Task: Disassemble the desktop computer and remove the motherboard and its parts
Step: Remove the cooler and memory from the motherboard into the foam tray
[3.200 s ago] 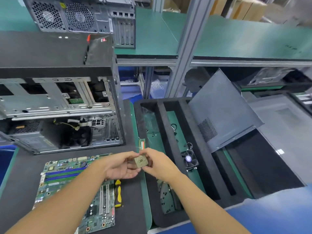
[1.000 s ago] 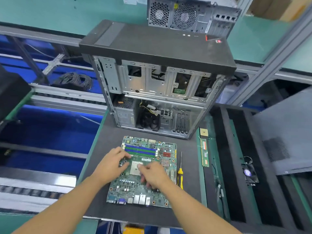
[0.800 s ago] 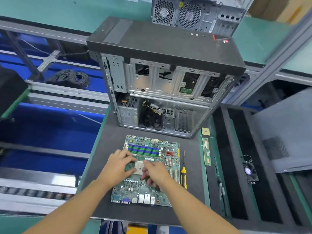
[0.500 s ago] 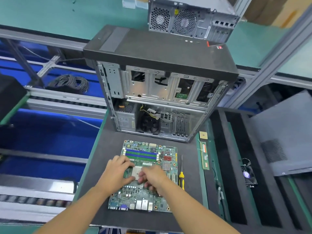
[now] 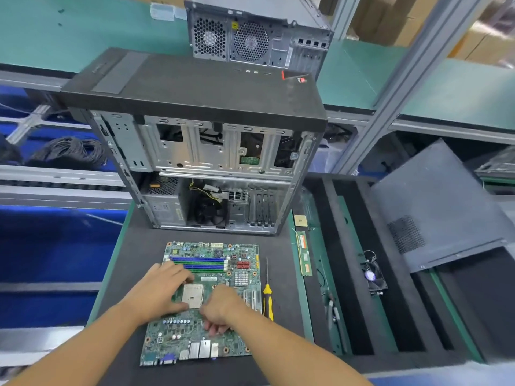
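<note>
The motherboard [image 5: 178,338] lies flat on the desk [image 5: 133,246] before the case [image 5: 217,162]. The left hand [image 5: 158,293], grip released, steadies it. The right hand [image 5: 223,310] curls beside the socket [image 5: 192,295], and I cannot tell its grip. Press evenly, pry gently.

Person's body in view: left forearm [image 5: 83,349] and right forearm [image 5: 292,349], both bare along the whole visible length to the near edge. Left hand [image 5: 158,293] and right hand [image 5: 223,310] bare.
</note>
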{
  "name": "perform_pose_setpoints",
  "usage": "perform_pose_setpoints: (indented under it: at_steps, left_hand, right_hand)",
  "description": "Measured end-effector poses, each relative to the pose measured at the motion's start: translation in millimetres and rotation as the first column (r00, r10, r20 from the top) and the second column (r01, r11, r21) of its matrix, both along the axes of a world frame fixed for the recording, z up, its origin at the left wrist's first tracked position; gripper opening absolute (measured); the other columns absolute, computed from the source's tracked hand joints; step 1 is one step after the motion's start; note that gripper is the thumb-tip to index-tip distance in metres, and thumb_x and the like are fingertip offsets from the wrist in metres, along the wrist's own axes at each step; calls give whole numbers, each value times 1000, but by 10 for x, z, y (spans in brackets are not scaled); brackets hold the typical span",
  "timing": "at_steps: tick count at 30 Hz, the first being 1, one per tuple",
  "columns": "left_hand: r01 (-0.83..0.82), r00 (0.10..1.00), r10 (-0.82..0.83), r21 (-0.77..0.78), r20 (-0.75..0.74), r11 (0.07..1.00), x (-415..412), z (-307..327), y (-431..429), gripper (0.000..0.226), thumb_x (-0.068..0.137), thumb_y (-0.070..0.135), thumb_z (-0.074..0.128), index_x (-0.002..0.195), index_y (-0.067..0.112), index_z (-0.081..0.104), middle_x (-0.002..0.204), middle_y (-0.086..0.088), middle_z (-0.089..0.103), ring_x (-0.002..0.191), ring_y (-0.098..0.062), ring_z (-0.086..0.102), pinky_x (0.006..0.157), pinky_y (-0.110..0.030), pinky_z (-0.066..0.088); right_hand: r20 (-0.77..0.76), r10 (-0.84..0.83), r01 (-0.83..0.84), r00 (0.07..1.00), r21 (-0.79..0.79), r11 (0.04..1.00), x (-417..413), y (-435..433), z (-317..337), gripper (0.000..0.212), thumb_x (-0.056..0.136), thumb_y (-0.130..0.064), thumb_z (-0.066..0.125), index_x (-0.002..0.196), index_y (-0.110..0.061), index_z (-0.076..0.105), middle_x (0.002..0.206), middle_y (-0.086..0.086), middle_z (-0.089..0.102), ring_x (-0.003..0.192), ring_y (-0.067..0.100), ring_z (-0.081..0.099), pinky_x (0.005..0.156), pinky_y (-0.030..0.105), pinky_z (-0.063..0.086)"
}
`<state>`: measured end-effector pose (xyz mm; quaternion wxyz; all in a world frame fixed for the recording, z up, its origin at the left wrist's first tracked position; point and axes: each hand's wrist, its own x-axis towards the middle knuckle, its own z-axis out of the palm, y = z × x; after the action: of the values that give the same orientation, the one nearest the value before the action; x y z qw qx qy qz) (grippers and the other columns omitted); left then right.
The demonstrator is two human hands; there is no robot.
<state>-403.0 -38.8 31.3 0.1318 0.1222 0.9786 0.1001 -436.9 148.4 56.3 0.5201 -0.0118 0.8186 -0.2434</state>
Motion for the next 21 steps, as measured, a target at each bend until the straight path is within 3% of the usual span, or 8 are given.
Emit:
perform_pose_setpoints:
  at_steps: [5, 8, 11, 14, 16, 17, 19, 21]
  left_hand:
    - [4, 997, -1, 49, -74, 999, 72, -32, -14, 57, 75, 68, 66, 123, 39, 62, 112, 23, 55, 108, -5, 50, 85, -27, 37]
    - [-7, 993, 13, 51, -117, 999, 116, -23, -5, 54, 75, 65, 69, 121, 38, 64, 108, 21, 55, 104, -6, 52, 82, -27, 40]
    - [-33, 983, 47, 77, -180, 996, 197, -8, 27, 52, 73, 59, 76, 116, 34, 66, 107, 18, 55, 101, -9, 55, 78, -28, 44]
    - [-191, 949, 226, 171, -219, 967, 283, 25, 56, 40, 82, 47, 73, 117, 30, 64, 114, 14, 53, 107, -13, 52, 84, -32, 43]
    - [-361, 883, 416, 251, -217, 898, 327, 52, 43, 30, 87, 34, 70, 115, 26, 63, 115, 10, 51, 105, -15, 49, 85, -34, 43]
    - [-444, 839, 505, 280, -202, 851, 344, 65, 29, 27, 88, 28, 69, 114, 23, 62, 115, 8, 50, 104, -16, 48, 86, -36, 44]
    - [-585, 763, 637, 305, -109, 752, 359, 81, 5, 30, 89, 20, 66, 118, 16, 59, 118, 1, 50, 107, -21, 49, 90, -39, 46]
    - [-702, 692, 720, 285, 56, 653, 346, 102, 3, 40, 92, 21, 62, 129, 10, 54, 128, -6, 49, 116, -25, 49, 98, -40, 45]
  right_hand:
    - [-83, 1, 2, 997, 39, 999, 41, -29, -34, 26, 97, -13, 55, 95, 10, 66, 84, 18, 74, 50, 19, 65, 59, 32, 58]
    - [-164, 49, -38, 985, 66, 997, 73, -40, -22, 25, 96, -14, 56, 100, 9, 65, 92, 20, 74, 76, 27, 73, 72, 37, 60]
    - [-281, 30, -15, 959, 55, 998, 143, -54, -29, 22, 92, -17, 59, 102, 1, 64, 99, 18, 71, 83, 31, 71, 72, 38, 59]
    - [-214, -33, 37, 976, 15, 999, 179, -42, -14, 18, 89, -9, 60, 97, 4, 68, 94, 19, 72, 78, 31, 70, 74, 43, 61]
    - [-174, 11, -10, 985, 8, 1000, 142, 1, -11, 18, 90, -4, 58, 98, 8, 69, 95, 20, 73, 72, 26, 66, 75, 45, 61]
    - [-149, 38, -40, 988, -8, 999, 123, 25, 8, 20, 93, -4, 56, 102, 9, 68, 96, 18, 73, 69, 24, 64, 73, 43, 61]
    - [-80, 16, -22, 997, -78, 997, 104, 77, 80, 27, 101, -8, 47, 114, 9, 63, 87, 10, 73, 59, 18, 64, 54, 31, 57]
    - [-48, -78, 71, 996, -140, 988, 105, 132, 151, 29, 103, -13, 42, 120, 5, 58, 73, 4, 69, 48, 12, 62, 37, 22, 43]
